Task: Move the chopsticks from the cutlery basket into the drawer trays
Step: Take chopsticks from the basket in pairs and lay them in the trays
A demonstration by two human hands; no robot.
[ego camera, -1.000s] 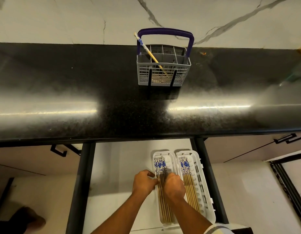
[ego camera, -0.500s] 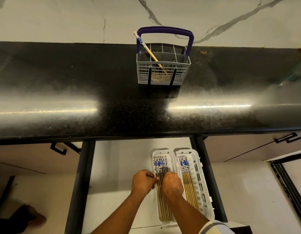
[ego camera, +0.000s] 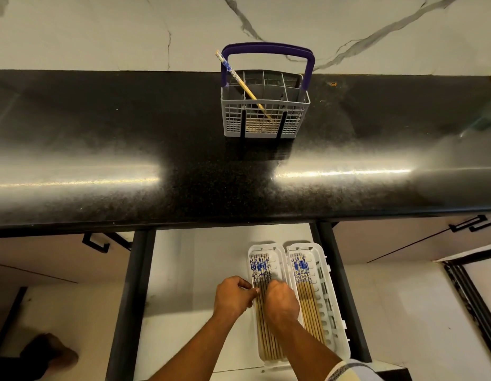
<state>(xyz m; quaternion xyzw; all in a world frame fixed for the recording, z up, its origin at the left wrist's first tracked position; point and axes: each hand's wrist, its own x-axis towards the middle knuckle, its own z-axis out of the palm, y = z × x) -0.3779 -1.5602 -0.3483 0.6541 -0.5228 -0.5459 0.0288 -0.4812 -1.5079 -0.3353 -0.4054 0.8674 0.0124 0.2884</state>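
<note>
On the black bench (ego camera: 184,149) one chopstick (ego camera: 240,83) leans left in the basket (ego camera: 266,116), far beyond both hands, left (ego camera: 232,296) and right (ego camera: 281,302), curled on chopsticks lying lengthwise in the left tray (ego camera: 251,251)

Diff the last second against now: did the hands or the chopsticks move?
Barely. Both hands stayed over the left tray: the left hand at its left edge, the right hand on the chopsticks in the left tray, fingers shifting slightly as if evening the row. Nothing visibly picked up or let go. The right tray and the lone chopstick in the basket are unchanged.
</note>
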